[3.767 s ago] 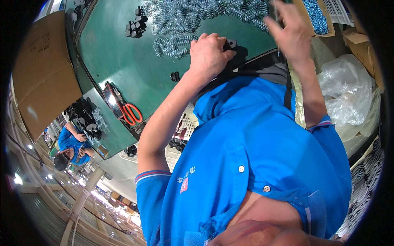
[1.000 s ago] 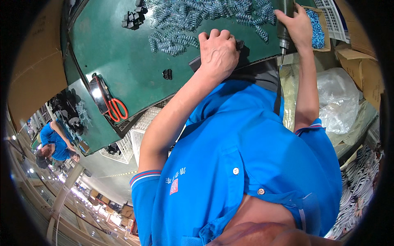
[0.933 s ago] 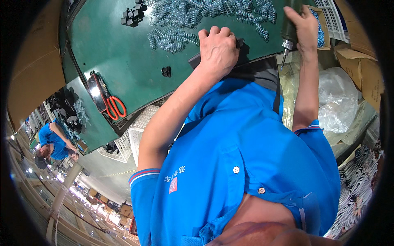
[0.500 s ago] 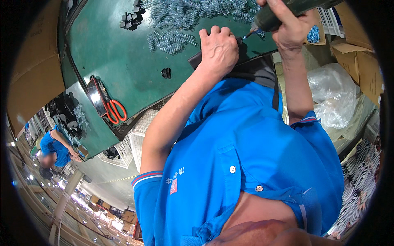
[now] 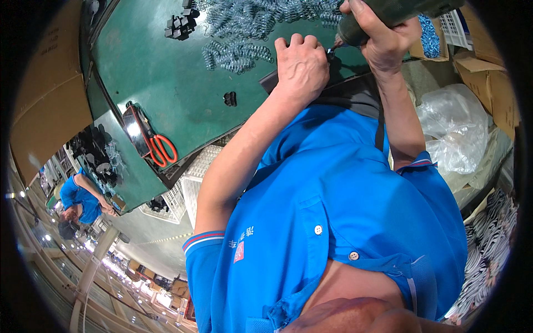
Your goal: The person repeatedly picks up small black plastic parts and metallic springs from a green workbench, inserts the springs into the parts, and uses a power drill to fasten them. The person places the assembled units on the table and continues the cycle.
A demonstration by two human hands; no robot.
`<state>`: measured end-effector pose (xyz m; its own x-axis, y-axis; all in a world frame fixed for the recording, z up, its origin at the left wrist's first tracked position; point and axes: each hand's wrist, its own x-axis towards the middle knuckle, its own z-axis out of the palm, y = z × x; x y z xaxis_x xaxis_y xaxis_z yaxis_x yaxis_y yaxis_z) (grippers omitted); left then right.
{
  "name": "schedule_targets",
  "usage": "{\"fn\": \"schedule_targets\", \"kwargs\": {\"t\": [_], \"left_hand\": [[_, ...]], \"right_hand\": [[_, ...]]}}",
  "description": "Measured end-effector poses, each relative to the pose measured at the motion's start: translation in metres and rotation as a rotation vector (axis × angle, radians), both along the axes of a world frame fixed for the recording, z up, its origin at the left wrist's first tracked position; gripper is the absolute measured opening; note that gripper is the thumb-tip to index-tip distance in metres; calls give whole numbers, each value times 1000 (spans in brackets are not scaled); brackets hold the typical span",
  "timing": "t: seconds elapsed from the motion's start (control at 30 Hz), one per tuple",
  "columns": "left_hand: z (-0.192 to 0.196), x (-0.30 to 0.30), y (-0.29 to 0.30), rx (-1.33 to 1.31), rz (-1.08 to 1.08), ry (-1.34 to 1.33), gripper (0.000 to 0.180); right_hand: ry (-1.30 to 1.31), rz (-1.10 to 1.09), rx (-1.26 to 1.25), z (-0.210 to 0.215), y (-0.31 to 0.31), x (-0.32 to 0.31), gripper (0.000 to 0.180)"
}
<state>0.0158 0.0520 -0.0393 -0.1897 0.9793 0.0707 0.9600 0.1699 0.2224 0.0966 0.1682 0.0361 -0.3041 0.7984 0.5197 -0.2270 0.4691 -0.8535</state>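
Bare green table [image 5: 166, 83] left; springs [image 5: 244, 33] ahead

The right hand [image 5: 383, 39] has swung the dark power screwdriver [image 5: 388, 14] in from the upper right of the frame. Its tip now sits beside the left hand [image 5: 300, 66], top centre.

Green table [image 5: 166, 83]: red-handled scissors [image 5: 161, 150] near its edge, black parts cluster [image 5: 179, 25] up top, one small black piece [image 5: 230, 99] alone mid-surface. White crates [image 5: 186, 183] below the edge. Clear plastic bag [image 5: 455, 133] beside cardboard box [image 5: 488, 83] (flaps open).

bright, sharp, fisheye-bent dark rim
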Motion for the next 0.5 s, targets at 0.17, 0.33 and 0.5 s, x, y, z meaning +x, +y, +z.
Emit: {"fn": "schedule_targets", "kwargs": {"t": [0.17,0.33,0.5], "left_hand": [[1,0,0,-19,5,-8,25],[0,-1,0,-9,8,-2,24],[-2,0,-1,27,4,-8,23]], "right_hand": [[-20,149,-239,14,-13,5,14],[35,100,-288,1,-11,7,14],[74,119,-270,3,-12,7,13]]}}
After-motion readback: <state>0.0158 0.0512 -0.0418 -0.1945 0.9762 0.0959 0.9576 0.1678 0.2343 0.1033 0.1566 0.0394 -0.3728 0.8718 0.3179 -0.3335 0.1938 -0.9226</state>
